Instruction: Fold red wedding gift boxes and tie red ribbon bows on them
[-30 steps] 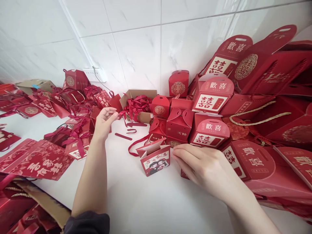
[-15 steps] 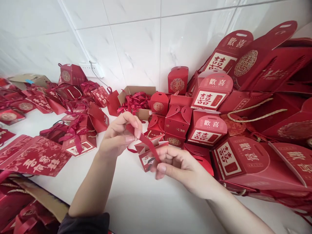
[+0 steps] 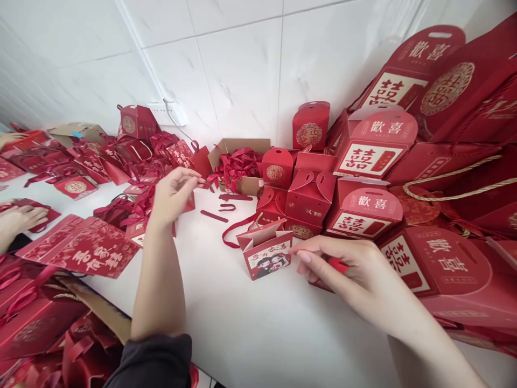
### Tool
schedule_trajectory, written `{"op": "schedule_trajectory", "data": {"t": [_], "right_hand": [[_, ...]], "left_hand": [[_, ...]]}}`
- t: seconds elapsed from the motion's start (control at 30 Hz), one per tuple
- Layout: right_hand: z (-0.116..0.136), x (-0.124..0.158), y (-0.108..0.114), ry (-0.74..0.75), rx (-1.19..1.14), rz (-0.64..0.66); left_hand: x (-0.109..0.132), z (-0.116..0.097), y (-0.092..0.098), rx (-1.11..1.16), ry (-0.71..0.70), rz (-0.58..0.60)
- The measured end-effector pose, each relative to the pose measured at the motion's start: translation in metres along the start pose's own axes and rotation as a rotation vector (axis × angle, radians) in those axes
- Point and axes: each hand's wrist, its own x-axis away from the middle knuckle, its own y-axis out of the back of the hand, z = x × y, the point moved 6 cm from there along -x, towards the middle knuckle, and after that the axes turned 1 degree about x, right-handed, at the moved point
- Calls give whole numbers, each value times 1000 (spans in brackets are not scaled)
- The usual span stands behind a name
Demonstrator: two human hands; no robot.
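Observation:
My left hand [image 3: 175,194] is raised over the far left part of the white table, its fingers pinched on a short dark red ribbon strip [image 3: 210,186]. Several similar strips [image 3: 214,216] lie on the table just beyond it. In the middle stands a small red gift box [image 3: 269,256] with a cartoon couple on its front, its top open and a red ribbon loop [image 3: 230,233] trailing off its left side. My right hand [image 3: 343,264] is at that box's right edge, the index fingertip against or right beside it. The thumb is slightly apart, and nothing shows between them.
Stacked red gift boxes [image 3: 309,196] and larger bags [image 3: 448,97] crowd the right side. A cardboard box [image 3: 252,144] of red ribbons stands against the tiled wall. Flat red bags [image 3: 97,253] lie at left, near another person's hand [image 3: 24,218]. Filled cartons sit at lower left.
The red ribbon stretched between both hands is no longer there. My left hand has moved left and away with a strip; my right hand has moved right, beside the gift box. The view has shifted left.

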Motion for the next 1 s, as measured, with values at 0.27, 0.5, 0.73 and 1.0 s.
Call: {"op": "schedule_trajectory", "data": {"t": [0.27, 0.5, 0.73, 1.0], "right_hand": [[5, 3, 7, 103, 112, -68], [8, 1, 9, 143, 173, -101], [7, 2, 11, 150, 193, -112], [18, 7, 22, 292, 271, -379]], "left_hand": [[-7, 101, -23, -300, 373, 284], [5, 70, -41, -159, 158, 232], [-4, 59, -10, -209, 178, 214], [44, -77, -27, -75, -128, 288]]}}
